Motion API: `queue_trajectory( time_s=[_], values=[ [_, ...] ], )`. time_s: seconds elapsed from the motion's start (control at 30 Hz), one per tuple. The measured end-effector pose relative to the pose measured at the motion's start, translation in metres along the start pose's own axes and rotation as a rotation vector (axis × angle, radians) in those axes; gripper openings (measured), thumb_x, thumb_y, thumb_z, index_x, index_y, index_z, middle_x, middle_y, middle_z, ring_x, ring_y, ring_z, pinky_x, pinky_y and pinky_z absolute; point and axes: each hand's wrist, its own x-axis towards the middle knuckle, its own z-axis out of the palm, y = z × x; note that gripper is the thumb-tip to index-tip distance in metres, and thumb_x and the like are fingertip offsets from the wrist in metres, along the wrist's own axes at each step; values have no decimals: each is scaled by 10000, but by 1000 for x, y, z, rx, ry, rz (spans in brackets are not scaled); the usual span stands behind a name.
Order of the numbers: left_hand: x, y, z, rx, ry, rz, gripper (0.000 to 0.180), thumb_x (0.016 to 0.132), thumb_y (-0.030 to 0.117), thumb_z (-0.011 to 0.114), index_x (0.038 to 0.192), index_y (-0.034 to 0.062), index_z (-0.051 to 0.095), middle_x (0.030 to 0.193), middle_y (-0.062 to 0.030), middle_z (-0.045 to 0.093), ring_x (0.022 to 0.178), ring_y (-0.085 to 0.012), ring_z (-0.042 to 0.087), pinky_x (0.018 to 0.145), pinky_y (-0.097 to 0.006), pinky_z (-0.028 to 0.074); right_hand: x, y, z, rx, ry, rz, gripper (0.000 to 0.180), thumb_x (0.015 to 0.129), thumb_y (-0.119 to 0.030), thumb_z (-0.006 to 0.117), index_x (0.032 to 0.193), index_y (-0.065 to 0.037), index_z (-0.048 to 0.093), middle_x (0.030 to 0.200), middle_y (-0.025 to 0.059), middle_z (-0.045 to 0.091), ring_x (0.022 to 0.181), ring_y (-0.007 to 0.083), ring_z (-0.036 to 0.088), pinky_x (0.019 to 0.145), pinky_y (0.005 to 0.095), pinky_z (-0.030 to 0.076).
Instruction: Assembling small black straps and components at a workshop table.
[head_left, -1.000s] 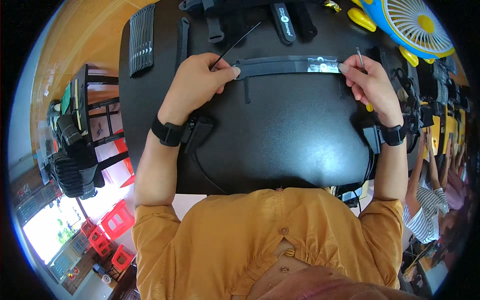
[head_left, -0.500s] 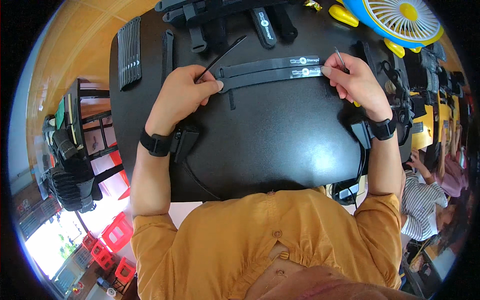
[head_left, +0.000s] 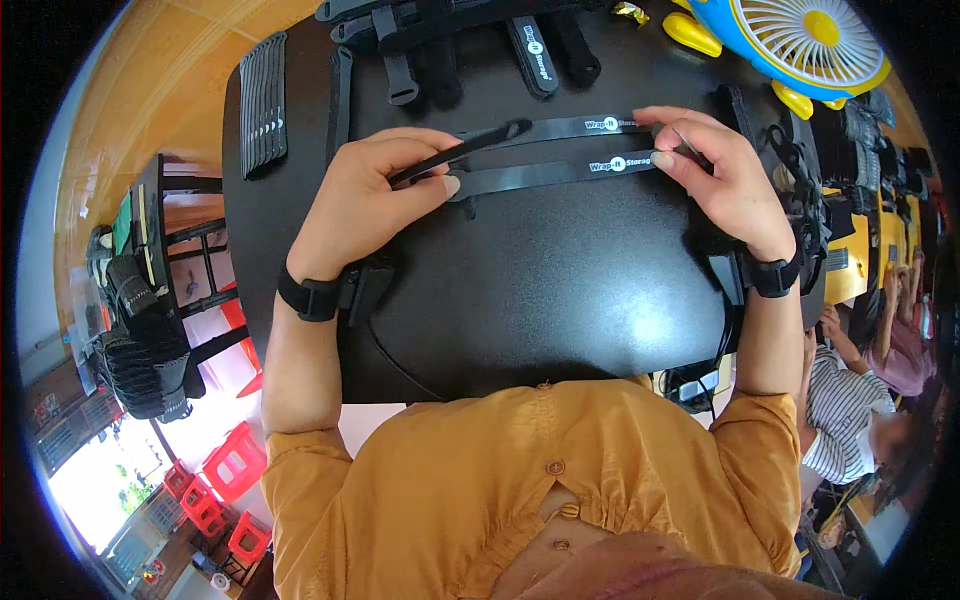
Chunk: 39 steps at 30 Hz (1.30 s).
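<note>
Two black straps with white printing stretch side by side across the dark table. My left hand (head_left: 375,200) is closed, pinching the left end of the nearer strap (head_left: 540,180) between thumb and finger. Out of the same hand sticks another narrow black strap (head_left: 478,146) with a rounded tip, slanting up to the right over the left end of the farther strap (head_left: 560,129). My right hand (head_left: 722,178) pinches the nearer strap's right end, its index finger by the farther one. A thin, shiny metal piece (head_left: 690,143) shows among the right fingers; its kind is hidden.
A fan of grey-black straps (head_left: 264,105) lies at the far left of the table (head_left: 520,300). More straps (head_left: 440,30) are heaped at the back. A blue and yellow fan (head_left: 800,45) stands far right, above scissors (head_left: 780,145). Other people sit farther right.
The nearer strap has come toward me, widening the gap from the farther one. The narrow strap in my left hand has swung lower and farther right. My right index finger has reached the farther strap.
</note>
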Motion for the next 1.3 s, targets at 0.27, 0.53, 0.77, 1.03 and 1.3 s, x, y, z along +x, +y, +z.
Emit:
queue_trajectory(
  time_s=[0.27,0.53,0.77,1.03,1.3],
  values=[
    [-4,17,-1,72,-8,-249,263,838,152,700,1082,56,723,772,43,623,533,-28,455,475,-193,340,-3,0,2,-44,19,123,77,894,-75,624,922,-9,594,1022,90,672,751,194,595,727,297,479],
    [2,10,4,-22,17,-335,213,891,253,684,902,42,658,623,35,549,521,-35,454,473,-210,332,-1,6,3,103,-3,392,97,921,-134,604,911,-38,613,723,1,545,667,95,496,636,255,416],
    [6,4,6,-16,23,-423,233,907,271,669,921,39,651,603,32,521,493,-41,447,446,-209,328,4,5,6,130,33,516,133,928,-165,603,912,-35,623,703,1,554,661,85,499,626,249,410],
    [10,-7,7,24,18,-384,230,902,257,680,908,30,641,591,36,500,455,-40,423,410,-208,308,8,-3,5,60,41,589,159,922,-187,616,925,-29,639,694,18,584,641,100,534,607,257,424],
    [11,7,6,-31,18,-497,241,896,263,684,901,28,629,580,37,489,437,-40,414,394,-210,287,11,-11,3,56,27,681,209,912,-242,620,911,-38,667,664,34,602,543,120,548,501,265,428]
  ],
)
